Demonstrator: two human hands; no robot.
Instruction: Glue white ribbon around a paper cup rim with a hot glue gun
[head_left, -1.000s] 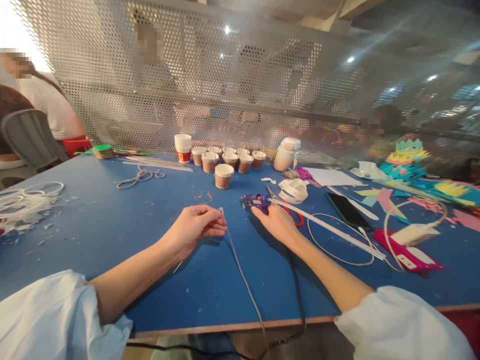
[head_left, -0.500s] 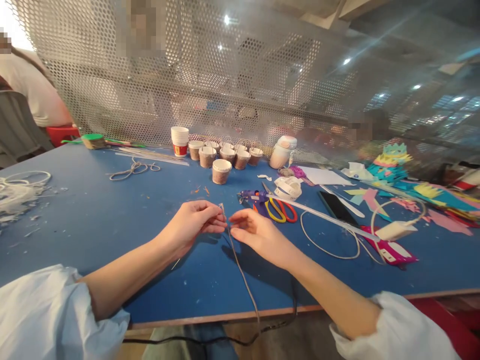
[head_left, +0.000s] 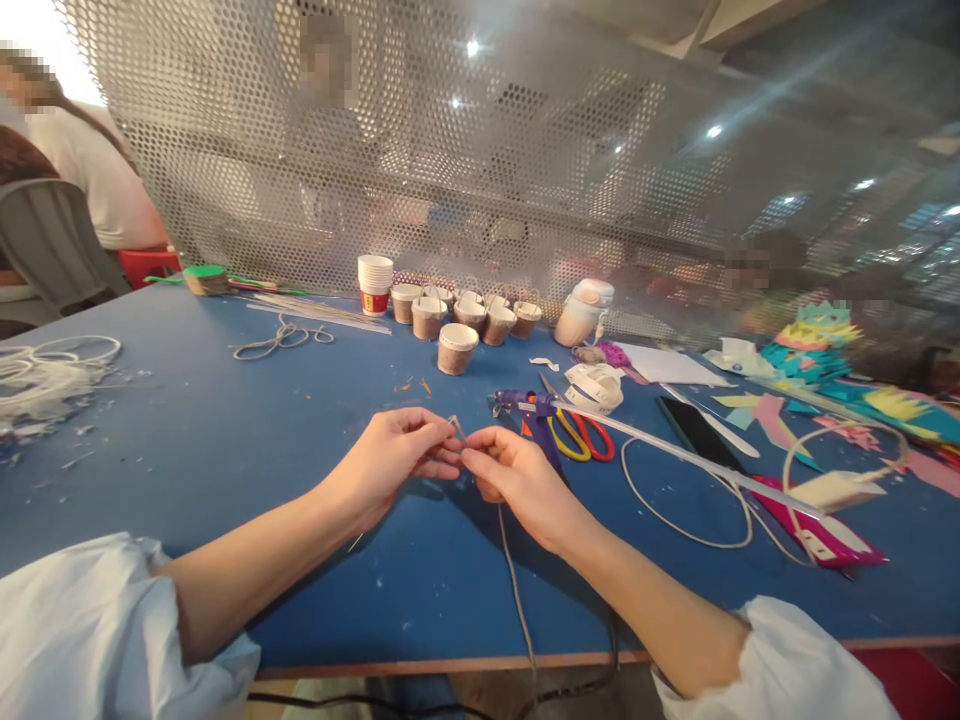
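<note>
Over the middle of the blue table, my left hand (head_left: pixel 401 452) pinches a thin grey cord (head_left: pixel 516 580) near its looped end, which shows above the fingertips. My right hand (head_left: pixel 517 470) meets it there, thumb and forefinger closed on the same cord. The rest of the cord hangs from below my right hand over the table's front edge. Just beyond my right hand lie a purple glue gun (head_left: pixel 525 403) and scissors with yellow and red handles (head_left: pixel 581 437). A cord-wrapped paper cup (head_left: pixel 457 350) stands behind my hands.
Several small cups (head_left: pixel 469 317) and a cup stack (head_left: pixel 374 285) stand at the back, beside a bottle (head_left: pixel 581 313). White cord (head_left: pixel 56 365) lies left. A phone (head_left: pixel 697 432), a white cable, a pink packet (head_left: pixel 847 540) and paper scraps lie right. Blue table edge (head_left: pixel 450 665) is in front.
My right hand has moved in to my left hand and closed on the cord. The view has shifted slightly, so the table items appear farther right and lower.
</note>
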